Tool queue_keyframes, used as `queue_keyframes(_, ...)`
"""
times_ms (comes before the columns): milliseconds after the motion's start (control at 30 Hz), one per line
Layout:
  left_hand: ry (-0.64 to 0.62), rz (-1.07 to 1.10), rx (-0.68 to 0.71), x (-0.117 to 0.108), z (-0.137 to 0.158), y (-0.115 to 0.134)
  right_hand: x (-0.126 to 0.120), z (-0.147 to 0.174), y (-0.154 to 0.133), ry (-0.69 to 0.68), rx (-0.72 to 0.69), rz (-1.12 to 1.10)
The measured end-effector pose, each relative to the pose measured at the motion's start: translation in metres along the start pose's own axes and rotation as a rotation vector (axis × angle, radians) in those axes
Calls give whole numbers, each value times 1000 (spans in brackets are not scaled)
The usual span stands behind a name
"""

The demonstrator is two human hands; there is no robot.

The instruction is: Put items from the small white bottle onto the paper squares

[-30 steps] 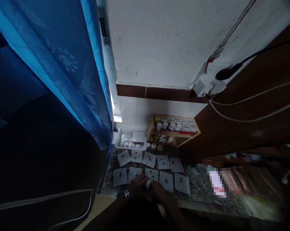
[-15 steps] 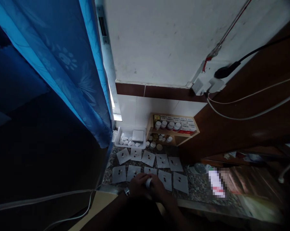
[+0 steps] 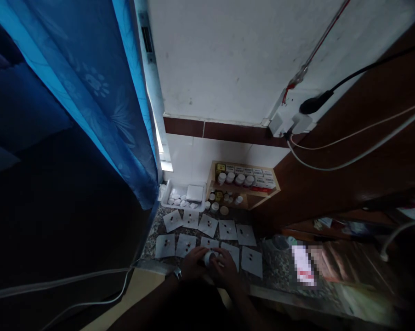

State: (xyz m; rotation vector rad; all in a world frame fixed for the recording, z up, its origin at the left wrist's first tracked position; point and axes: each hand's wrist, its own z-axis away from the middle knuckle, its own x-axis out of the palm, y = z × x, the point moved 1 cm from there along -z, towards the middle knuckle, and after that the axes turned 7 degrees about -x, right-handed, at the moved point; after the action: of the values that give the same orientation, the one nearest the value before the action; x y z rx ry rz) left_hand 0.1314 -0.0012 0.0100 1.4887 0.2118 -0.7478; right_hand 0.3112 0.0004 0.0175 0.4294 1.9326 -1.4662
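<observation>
Head view: we've got both hands together low in the middle of the frame, clamped on a white container (image 3: 209, 259) just above the front edge of the speckled desk (image 3: 279, 269). Its round pale end faces up toward the camera, leaning slightly left as far as we can read it; the rest disappears into fingers and shadow, so we can't fix the long axis or say whether it's capped. Container sits between the hands: left hand (image 3: 192, 260) wraps its left side, watch (image 3: 177, 274) on that wrist; right hand (image 3: 225, 266) closes on its right, fingers against it. Just beyond, we see white paper sheets (image 3: 253, 268) in two rows of five, each with a few small pills (image 3: 250, 255), dark and pale; the hands cover part of the front row. Behind, at left, a translucent tray (image 3: 179, 208) holds small white folded packets (image 3: 183, 202) loose toward the front and a flat white block (image 3: 195, 192) at its right. Right beside it, wooden shelf (image 3: 210, 179): top tier has four white-capped bottles (image 3: 240, 179) standing before a row of boxes (image 3: 258, 173); lower tier has smaller bottles, too dim for us to count. Round lids (image 3: 224, 210) show on the desk at its foot.
</observation>
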Motion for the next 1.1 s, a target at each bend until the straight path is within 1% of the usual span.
queue_keyframes(100, 24, 18, -69, -1, 2, -9, -10, 6, 36, 174, 86, 124)
queue_keyframes(133, 44, 21, -93, -1, 3, -12, -12, 7, 51, 201, 109, 183)
queue_keyframes(167, 62, 20, -114, -2, 4, -14, -12, 8, 65, 199, 115, 237)
queue_keyframes(233, 85, 12, -148, -3, 7, -17, -9, 7, 89, 133, 88, 311)
queue_keyframes(300, 84, -4, -170, -3, 10, -19, -1, 7, 102, 52, 56, 358)
queue_keyframes(367, 81, -18, -188, -2, 12, -20, 5, 6, 108, -1, 52, 399)
queue_keyframes(433, 88, -26, -202, -1, 14, -20, 6, 7, 108, -21, 63, 425)
queue_keyframes(500, 102, -23, -202, 1, 16, -19, 3, 8, 107, 3, 88, 427)
queue_keyframes(567, 114, -18, -194, 3, 17, -16, -4, 8, 103, 76, 141, 385)
queue_keyframes(633, 125, -10, -203, 4, 18, -11, -9, 7, 95, 125, 211, 246)
queue_keyframes(667, 123, -6, -208, 5, 18, -8, -11, 6, 89, 108, 230, 139)
queue_keyframes(733, 97, 0, -195, 6, 17, 0, -11, 2, 69, -3, 206, -84)
queue_keyframes(800, 54, -15, -151, 7, 14, 10, -10, -2, 45, -155, 116, -195)
queue_keyframes(867, 15, -56, -106, 6, 11, 19, -7, -7, 22, -286, 38, -171)
queue_keyframes(900, 1, -84, -85, 6, 10, 24, -6, -9, 13, -351, 28, -143)
queue_keyframes(933, -14, -114, -66, 4, 8, 27, -5, -12, 6, -414, 43, -113)
queue_keyframes(1000, -43, -169, -38, 2, 6, 32, -3, -16, -2, -523, 114, -56)
queue_keyframes(1100, -78, -214, -42, 0, 6, 31, -2, -22, -4, -593, 188, 57)
